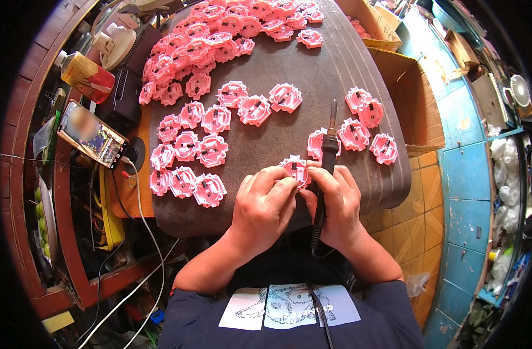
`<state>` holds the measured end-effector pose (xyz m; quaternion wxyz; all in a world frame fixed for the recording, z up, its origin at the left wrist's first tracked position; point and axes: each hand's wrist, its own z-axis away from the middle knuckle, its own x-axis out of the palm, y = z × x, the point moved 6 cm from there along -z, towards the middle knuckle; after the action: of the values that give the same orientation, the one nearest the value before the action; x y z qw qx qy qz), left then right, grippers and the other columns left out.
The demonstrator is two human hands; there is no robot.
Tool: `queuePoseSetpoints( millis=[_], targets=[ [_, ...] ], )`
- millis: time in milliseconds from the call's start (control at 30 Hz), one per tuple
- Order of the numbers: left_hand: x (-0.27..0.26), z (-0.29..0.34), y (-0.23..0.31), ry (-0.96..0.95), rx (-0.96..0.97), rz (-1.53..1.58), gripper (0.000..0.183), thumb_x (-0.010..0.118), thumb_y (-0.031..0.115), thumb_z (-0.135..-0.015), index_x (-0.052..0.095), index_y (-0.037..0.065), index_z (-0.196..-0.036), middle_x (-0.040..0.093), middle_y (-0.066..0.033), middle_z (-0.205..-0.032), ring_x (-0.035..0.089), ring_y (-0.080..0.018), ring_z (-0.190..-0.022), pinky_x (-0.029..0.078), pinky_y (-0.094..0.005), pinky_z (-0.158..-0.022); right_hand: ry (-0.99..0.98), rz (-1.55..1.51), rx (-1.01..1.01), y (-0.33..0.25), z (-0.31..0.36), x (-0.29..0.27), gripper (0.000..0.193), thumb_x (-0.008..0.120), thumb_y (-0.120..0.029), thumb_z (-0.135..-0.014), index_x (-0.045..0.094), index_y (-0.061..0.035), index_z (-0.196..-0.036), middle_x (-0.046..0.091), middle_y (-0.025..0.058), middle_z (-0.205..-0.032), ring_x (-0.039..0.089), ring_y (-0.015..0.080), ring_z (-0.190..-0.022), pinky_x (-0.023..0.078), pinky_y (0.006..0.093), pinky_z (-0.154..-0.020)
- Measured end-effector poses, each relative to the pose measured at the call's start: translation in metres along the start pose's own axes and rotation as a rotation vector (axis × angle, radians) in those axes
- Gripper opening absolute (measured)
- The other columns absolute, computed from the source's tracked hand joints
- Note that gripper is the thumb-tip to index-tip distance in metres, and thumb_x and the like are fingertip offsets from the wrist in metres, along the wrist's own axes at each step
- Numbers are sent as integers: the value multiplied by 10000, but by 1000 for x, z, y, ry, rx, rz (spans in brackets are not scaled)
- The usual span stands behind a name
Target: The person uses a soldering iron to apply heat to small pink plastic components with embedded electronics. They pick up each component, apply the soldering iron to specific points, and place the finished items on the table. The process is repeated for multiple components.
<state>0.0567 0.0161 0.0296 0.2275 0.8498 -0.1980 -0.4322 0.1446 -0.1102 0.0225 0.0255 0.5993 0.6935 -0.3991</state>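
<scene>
A pink plastic part (295,167) with small dark pieces in it is pinched by my left hand (260,203), just above the table's near edge. My right hand (341,203) is closed round a black-handled soldering iron (328,150), its metal tip pointing away from me. The fingertips of that hand also reach the right side of the pink part. Behind the iron's handle lies another pink part (316,143), partly covered. Several more pink parts (354,134) sit to the right of the iron.
Rows of similar parts (212,150) lie on the left of the dark table (260,139), with a large heap (199,49) at the far left. A propped phone (91,134) and a bottle (86,77) stand left. Cardboard boxes (414,96) and blue cabinets (466,174) are right.
</scene>
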Motion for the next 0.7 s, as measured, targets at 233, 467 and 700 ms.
queuePoseSetpoints(
  millis=[233, 467, 700],
  targets=[
    [-13, -72, -1, -110, -21, -333, 244, 722, 50, -933, 681, 16, -1172, 649, -186, -1137, 709, -374, -944, 585, -453, -783, -48, 172, 105, 8, -14, -9, 511, 737, 59, -839, 605, 9, -1331, 701, 212, -1072, 638, 412, -867, 514, 491, -769],
    [35, -127, -32, -290, -116, -700, 77, 688, 84, -916, 695, 26, -967, 668, -185, -1032, 742, -355, -854, 612, -442, -766, -28, 287, 155, 25, -26, -15, 513, 703, 68, -815, 632, 6, -1319, 700, 201, -1077, 636, 422, -971, 515, 497, -862],
    [-5, -88, 4, -188, 28, -392, 103, 723, 38, -888, 670, 7, -970, 659, -182, -1030, 727, -364, -925, 596, -439, -777, 104, 134, 27, 16, -24, -25, 521, 689, 45, -826, 608, -8, -1338, 709, 214, -1063, 658, 416, -950, 516, 494, -837]
  ],
)
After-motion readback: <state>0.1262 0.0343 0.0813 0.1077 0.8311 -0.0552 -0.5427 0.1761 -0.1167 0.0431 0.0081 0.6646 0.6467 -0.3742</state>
